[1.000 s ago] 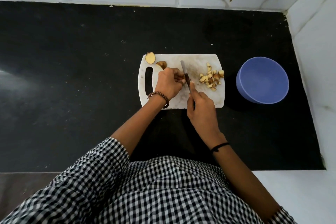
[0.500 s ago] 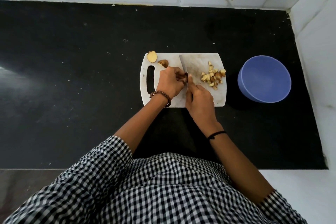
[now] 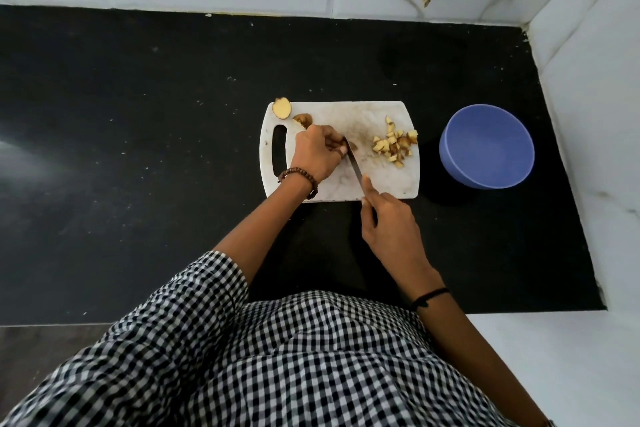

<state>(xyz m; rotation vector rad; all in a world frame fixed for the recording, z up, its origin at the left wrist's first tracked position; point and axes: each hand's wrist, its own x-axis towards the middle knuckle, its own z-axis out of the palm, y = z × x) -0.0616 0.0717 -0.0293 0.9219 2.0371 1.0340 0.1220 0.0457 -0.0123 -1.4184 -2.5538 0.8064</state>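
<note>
On the white cutting board (image 3: 388, 180), which lies on the black tabletop (image 3: 138, 114), the left hand (image 3: 317, 156) has its fingers curled down and pinches a small brown-skinned piece (image 3: 352, 146) near the board's middle. The right hand (image 3: 388, 218) is closed round the handle of a knife (image 3: 354, 163), with the forefinger laid straight along the spine; the handle itself is hidden in the fist. The blade slants up and to the left, its tip meeting the piece just beside the left fingertips. A heap of diced pieces (image 3: 394, 146) sits toward the board's right edge, apart from the blade. A yellow cut slice (image 3: 281, 108) lies at the far left corner, partly over the rim, with another chunk (image 3: 303, 120) just beside it. A blue bowl (image 3: 486, 146) stands on the tabletop right of the board, near but not touching. A beaded bracelet (image 3: 299, 174) circles the left wrist and a thin black band (image 3: 429, 296) the right
</note>
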